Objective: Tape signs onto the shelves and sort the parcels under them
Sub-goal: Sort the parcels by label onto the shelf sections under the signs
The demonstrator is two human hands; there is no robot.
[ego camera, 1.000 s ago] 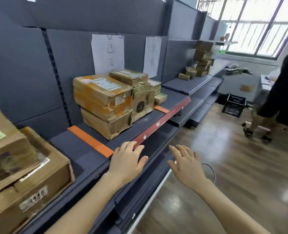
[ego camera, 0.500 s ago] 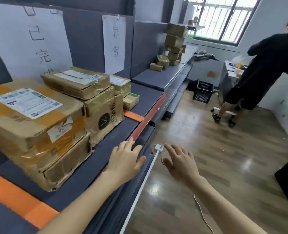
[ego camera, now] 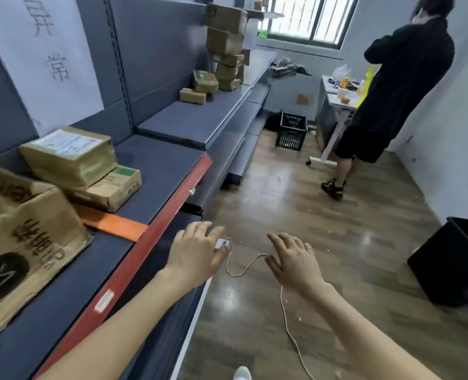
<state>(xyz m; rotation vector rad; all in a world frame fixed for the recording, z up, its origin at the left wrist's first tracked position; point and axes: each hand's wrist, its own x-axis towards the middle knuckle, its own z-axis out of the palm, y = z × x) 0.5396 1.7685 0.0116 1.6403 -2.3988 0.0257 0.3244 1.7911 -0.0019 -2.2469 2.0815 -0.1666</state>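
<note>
Both hands are empty with fingers spread: the left hand (ego camera: 197, 253) at 7 o'clock beside the shelf (ego camera: 156, 171), the right hand (ego camera: 290, 259) at 5 o'clock. Sorted parcels (ego camera: 71, 157) sit under the taped sign (ego camera: 43, 56) at 10 o'clock. The far stack (ego camera: 226, 48) at 12 o'clock leans (pulling a low box could topple it), and the white cable (ego camera: 290, 325) underfoot could snag a shoe.
</note>
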